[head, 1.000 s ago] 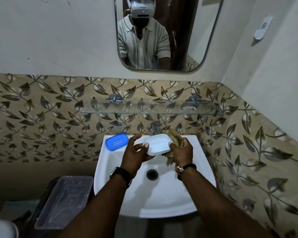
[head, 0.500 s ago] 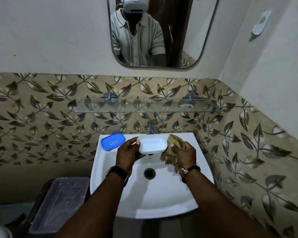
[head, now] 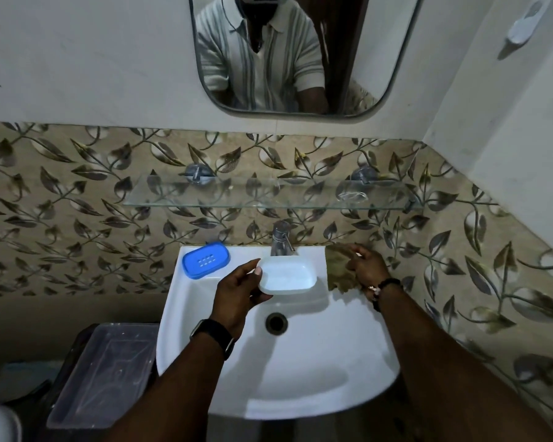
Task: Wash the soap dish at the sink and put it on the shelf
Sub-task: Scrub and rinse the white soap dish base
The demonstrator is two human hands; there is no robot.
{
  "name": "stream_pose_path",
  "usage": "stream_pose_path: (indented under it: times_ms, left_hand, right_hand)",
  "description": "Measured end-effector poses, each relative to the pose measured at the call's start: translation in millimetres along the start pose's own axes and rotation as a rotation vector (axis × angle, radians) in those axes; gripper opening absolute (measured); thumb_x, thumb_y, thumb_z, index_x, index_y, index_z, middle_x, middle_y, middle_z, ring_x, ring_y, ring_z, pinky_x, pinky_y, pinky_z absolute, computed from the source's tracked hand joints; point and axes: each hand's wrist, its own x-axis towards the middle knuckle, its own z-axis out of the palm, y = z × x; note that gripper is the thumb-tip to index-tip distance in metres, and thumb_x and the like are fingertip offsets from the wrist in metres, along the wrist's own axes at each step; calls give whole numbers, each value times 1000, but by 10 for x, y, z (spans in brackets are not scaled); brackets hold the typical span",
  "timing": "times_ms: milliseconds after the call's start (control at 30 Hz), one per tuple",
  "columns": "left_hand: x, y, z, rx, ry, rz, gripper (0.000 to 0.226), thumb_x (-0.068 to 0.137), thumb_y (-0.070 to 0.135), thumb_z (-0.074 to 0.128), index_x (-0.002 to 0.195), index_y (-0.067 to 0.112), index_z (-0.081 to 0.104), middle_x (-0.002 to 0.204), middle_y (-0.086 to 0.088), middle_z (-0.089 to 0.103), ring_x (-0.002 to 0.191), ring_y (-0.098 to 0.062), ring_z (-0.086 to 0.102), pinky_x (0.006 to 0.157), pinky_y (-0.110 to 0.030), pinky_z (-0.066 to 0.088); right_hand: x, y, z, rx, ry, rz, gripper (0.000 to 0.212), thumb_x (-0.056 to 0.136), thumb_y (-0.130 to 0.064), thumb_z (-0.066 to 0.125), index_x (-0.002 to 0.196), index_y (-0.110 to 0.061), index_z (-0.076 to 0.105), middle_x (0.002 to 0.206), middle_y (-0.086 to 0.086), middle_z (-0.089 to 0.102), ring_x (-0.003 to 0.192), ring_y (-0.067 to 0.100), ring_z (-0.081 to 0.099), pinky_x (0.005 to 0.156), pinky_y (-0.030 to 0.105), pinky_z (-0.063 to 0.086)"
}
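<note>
My left hand holds a white soap dish by its left end, level over the white sink, just in front of the chrome tap. My right hand presses a brownish cloth onto the sink's back right corner. A blue slotted soap dish part lies on the sink's back left corner. The glass shelf hangs on the tiled wall above the tap.
A mirror hangs above the shelf and shows a person in a striped shirt. A clear plastic tub sits left of the sink. The side wall runs close along the right, with a white hook on it. The drain is open.
My right hand has moved the cloth away from the white dish to the sink's back right corner. The left hand keeps the dish, now lower and level.
</note>
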Motion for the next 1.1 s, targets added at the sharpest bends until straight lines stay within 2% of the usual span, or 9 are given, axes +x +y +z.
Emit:
stream_pose_path:
  times_ms: [133, 267, 333, 400, 467, 600, 733, 933, 1100]
  left_hand:
    - [53, -112, 25, 17, -4, 2, 27, 95, 17, 63, 121, 15, 70, 111, -9, 75, 100, -25, 72, 75, -35, 60]
    - [93, -215, 32, 26, 30, 10, 30, 94, 19, 64, 123, 16, 69, 115, -11, 74, 106, -28, 70, 79, -39, 60]
    - [102, -247, 42, 35, 43, 10, 31, 93, 20, 64, 124, 15, 69, 116, -11, 73, 106, -28, 70, 79, -39, 60]
    - [99, -278, 62, 47, 48, 13, 29, 94, 18, 63, 122, 16, 70, 115, -11, 74, 105, -27, 70, 77, -37, 60]
    - [93, -297, 86, 51, 48, 20, 28, 95, 17, 62, 121, 16, 70, 116, -10, 74, 104, -26, 71, 76, -36, 60]
    - [89, -283, 141, 61, 40, 36, 28, 96, 18, 61, 122, 16, 70, 117, -8, 74, 103, -25, 70, 76, -35, 59]
    - [83, -290, 187, 60, 56, 42, 29, 95, 17, 62, 122, 14, 70, 116, -9, 74, 102, -25, 70, 75, -34, 59]
    - [24, -329, 184, 62, 68, 56, 34, 87, 25, 66, 120, 17, 71, 115, -9, 74, 101, -24, 71, 76, -35, 60]
    - [-6, -358, 143, 55, 95, 61, 30, 96, 18, 60, 124, 15, 68, 119, -9, 73, 106, -28, 70, 77, -36, 59]
  right_hand:
    - [344, 37, -70, -178, -11, -86, 58, 84, 21, 50, 138, -1, 50, 139, 22, 54, 123, 37, 55, 100, 41, 47]
    - [500, 296, -179, -995, 16, -267, 58, 91, -6, 54, 147, -14, 41, 151, 15, 41, 136, 36, 42, 111, 47, 38]
    - [483, 519, -192, -1193, -122, -363, 63, 95, -14, 46, 154, -27, 29, 161, 5, 28, 146, 30, 29, 116, 47, 31]
    - [456, 700, -169, -1290, -271, -282, 64, 103, -31, 39, 158, -31, 5, 167, -4, 0, 154, 23, 3, 123, 48, 12]
    - [462, 790, -142, -1307, -326, -182, 69, 104, -48, 33, 157, -30, -7, 165, -5, -18, 153, 20, -15, 123, 51, -1]
    - [542, 764, -136, -1339, -320, -168, 74, 99, -64, 25, 156, -33, -10, 164, -5, -22, 151, 16, -22, 120, 53, -13]
    - [681, 681, -170, -1280, -350, -147, 68, 100, -61, 25, 157, -36, -4, 166, -8, -16, 152, 14, -16, 122, 53, -6]
    - [783, 615, -206, -1221, -355, -196, 61, 98, -61, 37, 148, -27, 32, 167, -7, -1, 154, 18, -1, 122, 53, 7]
    - [761, 693, -210, -1214, -389, -169, 82, 96, -65, 37, 157, -30, -5, 166, -1, -16, 153, 20, -15, 123, 51, 1]
